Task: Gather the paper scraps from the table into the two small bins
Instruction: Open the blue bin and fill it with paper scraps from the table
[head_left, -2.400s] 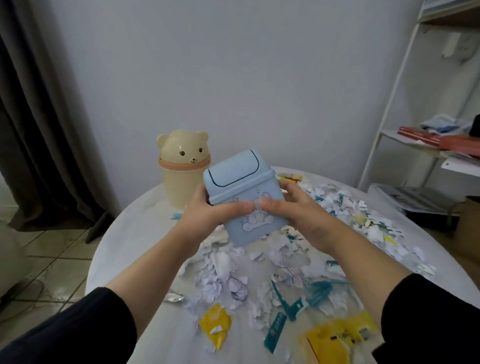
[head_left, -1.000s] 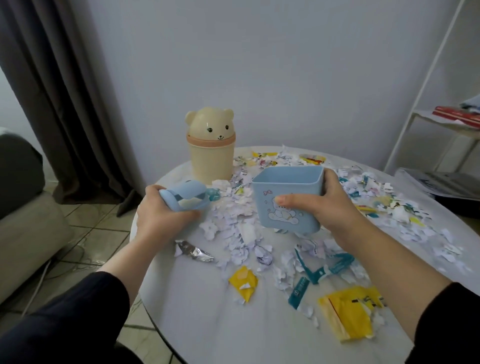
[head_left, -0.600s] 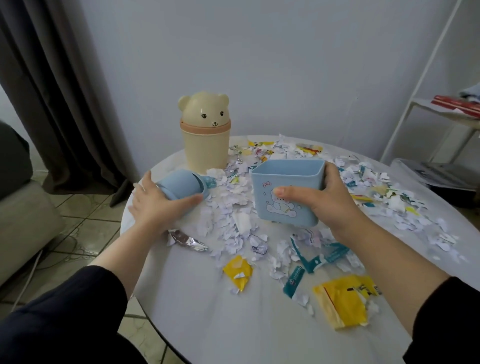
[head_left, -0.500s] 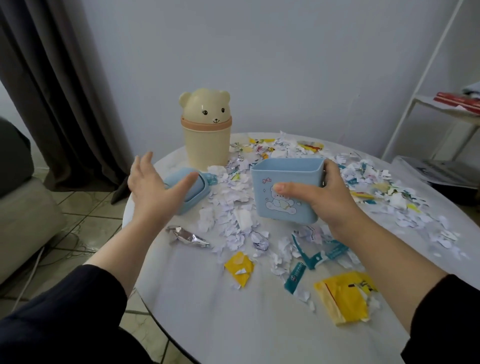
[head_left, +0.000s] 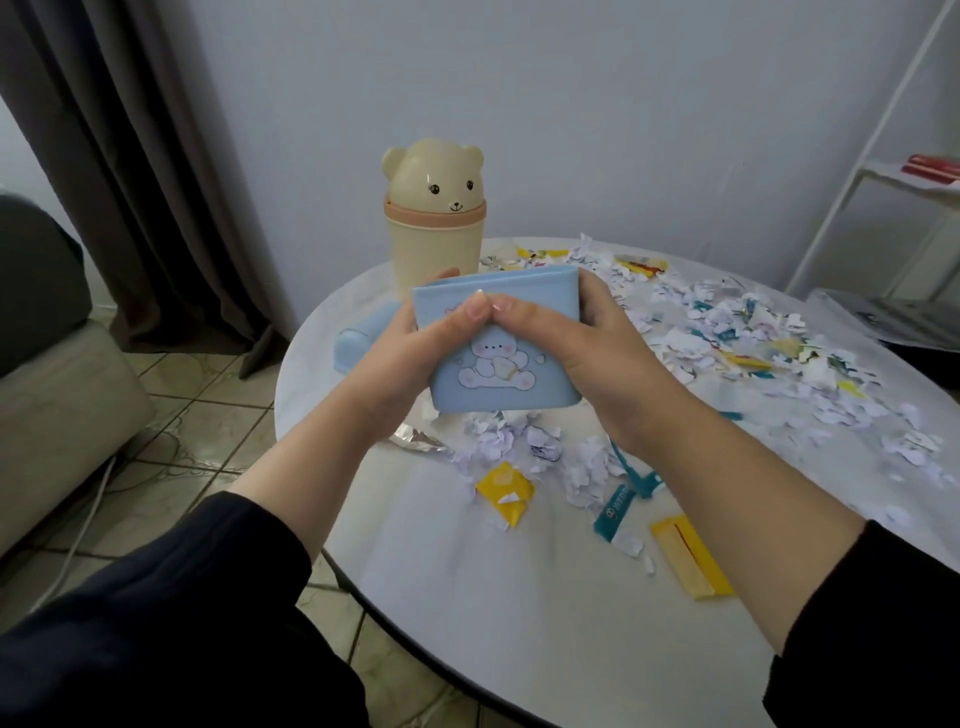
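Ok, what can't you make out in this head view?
Inside of the blue bin: hidden by its front wall.
The blue lid: mostly behind the left hand.
Base of the bear bin: behind the blue bin.
Print on the teal scrap: too small.
Right edge cuts off the shelf.

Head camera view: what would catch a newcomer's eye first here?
The left hand and right hand grip a blue bin with a bear picture, held above the middle of the table. Behind it stands a cream bear-shaped bin with its lid on, and torn paper scraps litter the table's middle and right side.
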